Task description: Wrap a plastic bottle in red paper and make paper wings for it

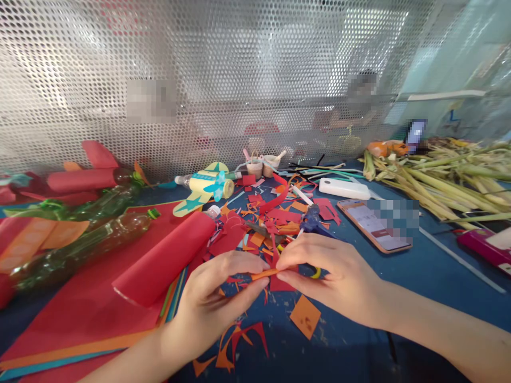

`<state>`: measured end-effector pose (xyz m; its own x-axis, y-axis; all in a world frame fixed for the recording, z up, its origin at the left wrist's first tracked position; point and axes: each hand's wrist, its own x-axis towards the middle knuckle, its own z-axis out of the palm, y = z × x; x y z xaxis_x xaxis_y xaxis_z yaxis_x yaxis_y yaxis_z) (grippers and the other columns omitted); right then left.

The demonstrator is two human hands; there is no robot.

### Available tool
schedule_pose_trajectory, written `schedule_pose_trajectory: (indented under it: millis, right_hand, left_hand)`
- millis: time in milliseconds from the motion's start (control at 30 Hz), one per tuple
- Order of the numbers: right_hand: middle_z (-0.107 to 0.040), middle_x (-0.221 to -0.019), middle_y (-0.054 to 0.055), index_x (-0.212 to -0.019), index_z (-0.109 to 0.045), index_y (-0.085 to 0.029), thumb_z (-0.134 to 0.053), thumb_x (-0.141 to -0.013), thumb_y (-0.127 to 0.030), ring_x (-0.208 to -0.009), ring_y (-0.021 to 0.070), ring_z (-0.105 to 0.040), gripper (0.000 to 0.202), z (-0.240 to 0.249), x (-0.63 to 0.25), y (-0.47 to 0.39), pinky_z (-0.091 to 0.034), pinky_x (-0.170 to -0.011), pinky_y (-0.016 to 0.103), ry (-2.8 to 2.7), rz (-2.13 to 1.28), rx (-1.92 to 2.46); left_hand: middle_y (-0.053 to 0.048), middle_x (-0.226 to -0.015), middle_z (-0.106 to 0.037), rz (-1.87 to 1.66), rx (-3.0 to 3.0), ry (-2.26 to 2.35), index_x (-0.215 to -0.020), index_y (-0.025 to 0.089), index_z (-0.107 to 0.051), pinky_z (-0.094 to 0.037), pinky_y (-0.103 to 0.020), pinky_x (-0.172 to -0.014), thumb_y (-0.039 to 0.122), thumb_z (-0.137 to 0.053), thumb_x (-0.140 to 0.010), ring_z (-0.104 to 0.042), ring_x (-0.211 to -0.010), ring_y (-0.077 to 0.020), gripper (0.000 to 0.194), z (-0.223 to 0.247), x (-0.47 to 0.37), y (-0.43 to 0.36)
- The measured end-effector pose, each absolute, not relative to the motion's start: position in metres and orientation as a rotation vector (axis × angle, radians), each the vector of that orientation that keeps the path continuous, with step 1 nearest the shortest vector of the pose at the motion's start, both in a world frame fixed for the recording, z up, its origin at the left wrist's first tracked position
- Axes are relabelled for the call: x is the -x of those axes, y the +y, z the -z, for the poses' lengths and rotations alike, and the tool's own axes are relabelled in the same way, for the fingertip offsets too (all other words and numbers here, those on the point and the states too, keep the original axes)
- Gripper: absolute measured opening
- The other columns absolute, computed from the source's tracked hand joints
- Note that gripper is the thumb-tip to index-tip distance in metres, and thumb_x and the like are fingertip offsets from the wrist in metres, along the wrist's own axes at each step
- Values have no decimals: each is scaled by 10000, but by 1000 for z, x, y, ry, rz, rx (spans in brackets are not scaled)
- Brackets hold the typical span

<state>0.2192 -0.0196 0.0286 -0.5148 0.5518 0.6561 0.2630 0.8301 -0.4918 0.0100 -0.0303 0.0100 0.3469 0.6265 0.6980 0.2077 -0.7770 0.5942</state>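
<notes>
Pinched between both my hands is a small folded strip of orange paper (264,274), held over the middle of the blue table. My left hand (217,290) grips its left end between thumb and fingertips. The right end sits in the closed fingertips of my right hand (327,271). Just below them lies an orange paper square (305,317) with a dark mark. Scissors with yellow handles (316,272) are partly hidden behind my right hand. Left of my hands a bottle wrapped in red paper (167,258) rests on a stack of coloured sheets (83,314).
Red and orange scraps (279,215) cover the table's middle. A blue glue gun (315,221), a phone (377,226) and a white case (344,188) lie right. Green plastic bottles (91,242) and a yellow paper-covered bottle plane (205,186) stand left and behind. Dry stalks (435,181) fill the far right.
</notes>
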Motion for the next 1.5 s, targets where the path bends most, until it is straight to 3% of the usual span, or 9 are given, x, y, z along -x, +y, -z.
schedule_pose_trajectory:
  millis: [267, 600, 767, 867, 933, 1033, 1167, 1300, 1500]
  right_hand:
    - [-694, -801, 29, -885, -621, -177, -594, -868, -131, -747, 116, -641, 56, -29, -220, -18, -536, -710, 232, -2148, -351, 596]
    - [-692, -812, 22, -842, -628, -168, -589, -863, -164, -711, 101, -635, 44, -23, -220, -10, -521, -666, 214, -2165, -509, 768]
    - [-692, -837, 20, -973, -609, -163, -630, -831, -205, -726, 120, -649, 149, -19, -228, 7, -526, -688, 245, -2207, -601, 1030]
    - [-659, -1035, 85, -1092, -613, -173, -665, -813, -296, -923, 192, -628, 309, -18, -236, 13, -519, -813, 337, -2382, -489, 1158]
    - [-562, -1244, 123, -1201, -593, -207, -715, -766, -348, -1124, 275, -536, 474, -18, -239, 12, -462, -932, 444, -2577, -427, 1167]
    - [-465, -1370, 145, -1283, -559, -236, -756, -730, -319, -1248, 353, -418, 593, -17, -240, 5, -382, -1001, 542, -2806, -427, 1170]
    - [-498, -1347, 153, -1223, -608, -223, -730, -766, -245, -1242, 352, -432, 474, -19, -236, -3, -390, -997, 537, -2850, -426, 1192]
    - [-521, -1320, 138, -1043, -689, -213, -709, -777, -183, -1211, 321, -471, 269, -20, -233, -3, -424, -970, 504, -2812, -393, 1160]
    - [-542, -1268, 109, -824, -730, -197, -667, -809, -147, -1252, 274, -424, 81, -10, -224, -3, -366, -1030, 456, -2751, -338, 940]
  left_hand:
    - [-24, -884, -718, -1383, -2289, 696, -906, 203, -641, -571, -239, -732, -3, -652, -760, -691, -814, -143, 253, -12, -9, -26]
    - [6, -803, -719, -1341, -1975, 1019, -866, 258, -663, -572, -230, -682, 127, -675, -744, -699, -721, -164, 179, 3, -11, -23]
    - [21, -744, -686, -1345, -1669, 1168, -773, 229, -649, -549, -205, -681, 199, -696, -723, -678, -705, -140, 76, 16, -15, -9]
    - [25, -746, -671, -1424, -1385, 1213, -821, 218, -593, -550, -229, -688, 267, -733, -685, -681, -724, -149, 201, 26, -14, 1]
    - [20, -750, -675, -1395, -1239, 1244, -859, 205, -575, -550, -247, -693, 319, -751, -669, -681, -708, -151, 283, 30, -12, 7]
    - [24, -735, -664, -1358, -1133, 1253, -843, 186, -581, -538, -238, -696, 348, -759, -663, -666, -680, -133, 300, 35, -10, 11]
    - [22, -723, -651, -1356, -1128, 1242, -831, 180, -594, -538, -261, -707, 340, -763, -659, -657, -672, -142, 289, 37, -10, 10]
    - [17, -727, -650, -1343, -1143, 1250, -824, 184, -596, -546, -281, -707, 340, -761, -662, -654, -665, -149, 279, 35, -12, 9]
    - [14, -730, -651, -1345, -1170, 1262, -827, 187, -595, -544, -294, -703, 338, -740, -674, -654, -666, -156, 259, 35, -13, 9]
